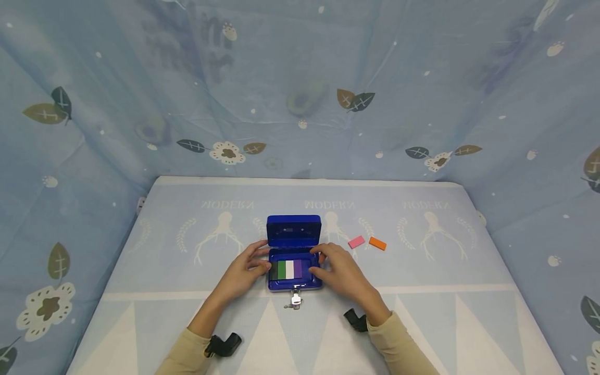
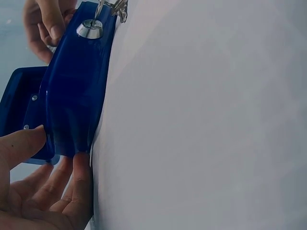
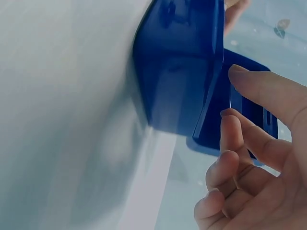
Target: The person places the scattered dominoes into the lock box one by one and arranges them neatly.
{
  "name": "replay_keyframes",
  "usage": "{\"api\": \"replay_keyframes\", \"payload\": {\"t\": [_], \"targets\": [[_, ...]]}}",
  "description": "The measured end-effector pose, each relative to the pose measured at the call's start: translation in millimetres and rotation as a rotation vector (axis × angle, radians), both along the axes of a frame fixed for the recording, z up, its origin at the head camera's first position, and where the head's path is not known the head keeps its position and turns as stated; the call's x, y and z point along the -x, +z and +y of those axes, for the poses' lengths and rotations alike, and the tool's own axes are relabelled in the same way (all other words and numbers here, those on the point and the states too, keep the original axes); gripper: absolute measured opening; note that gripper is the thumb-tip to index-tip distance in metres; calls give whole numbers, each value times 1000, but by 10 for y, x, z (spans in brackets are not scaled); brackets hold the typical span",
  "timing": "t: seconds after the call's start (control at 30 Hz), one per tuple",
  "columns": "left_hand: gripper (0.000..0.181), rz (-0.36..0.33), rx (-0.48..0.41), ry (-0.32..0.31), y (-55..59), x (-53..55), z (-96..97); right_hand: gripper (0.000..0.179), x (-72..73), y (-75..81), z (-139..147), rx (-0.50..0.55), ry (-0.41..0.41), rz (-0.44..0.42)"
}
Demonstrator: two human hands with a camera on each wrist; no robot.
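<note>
Left hand (image 1: 240, 273): its fingers are spaced apart and lightly bent, the tips against the outer side of the blue box (image 1: 308, 285); the thumb rests at the rim.
Right hand (image 1: 339, 268): thumb and forefinger stand apart with a gap between them, nothing visible in it; the other fingers bend loosely. It is at the box's opposite side, and whether the fingertips touch the box cannot be told.
Blue box: between the two hands, open, its raised lid (image 1: 294, 230) just beyond them.
Coloured pieces: inside the box, side by side, running from the left thumb towards the right: a dark piece (image 1: 274, 271), a green piece (image 1: 282, 270), a white piece (image 1: 289, 270) and a purple piece (image 1: 298, 269). The right thumb is near the purple one, over the bare part of the tray.
Loose pieces: a pink piece (image 1: 356, 242) and an orange piece (image 1: 377, 244) lie beyond the right hand, to its right, near each other and apart from the box.
Lock: a silver lock (image 2: 90, 29) with keys (image 2: 120, 9) is on the box's near side, between the hands.
Tablecloth: a pale blue and white patterned tablecloth (image 1: 431, 273) spreads beneath both hands.
Sleeves: beige sleeves (image 1: 400, 344) cover the forearms behind the hands.
</note>
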State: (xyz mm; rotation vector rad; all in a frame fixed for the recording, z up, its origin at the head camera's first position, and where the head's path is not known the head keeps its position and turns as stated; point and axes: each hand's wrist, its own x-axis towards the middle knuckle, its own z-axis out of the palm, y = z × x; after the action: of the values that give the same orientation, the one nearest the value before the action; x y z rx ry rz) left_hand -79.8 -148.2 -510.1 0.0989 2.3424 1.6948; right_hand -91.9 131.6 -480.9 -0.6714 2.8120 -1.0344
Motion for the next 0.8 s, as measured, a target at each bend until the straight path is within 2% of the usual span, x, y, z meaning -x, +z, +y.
{"api": "replay_keyframes", "payload": {"t": [0.37, 0.8], "targets": [[59, 2, -5, 3, 17, -6, 10, 38, 6, -39, 226, 74, -63, 8], [59, -7, 2, 10, 34, -11, 16, 37, 12, -119, 500, 65, -168, 60]]}}
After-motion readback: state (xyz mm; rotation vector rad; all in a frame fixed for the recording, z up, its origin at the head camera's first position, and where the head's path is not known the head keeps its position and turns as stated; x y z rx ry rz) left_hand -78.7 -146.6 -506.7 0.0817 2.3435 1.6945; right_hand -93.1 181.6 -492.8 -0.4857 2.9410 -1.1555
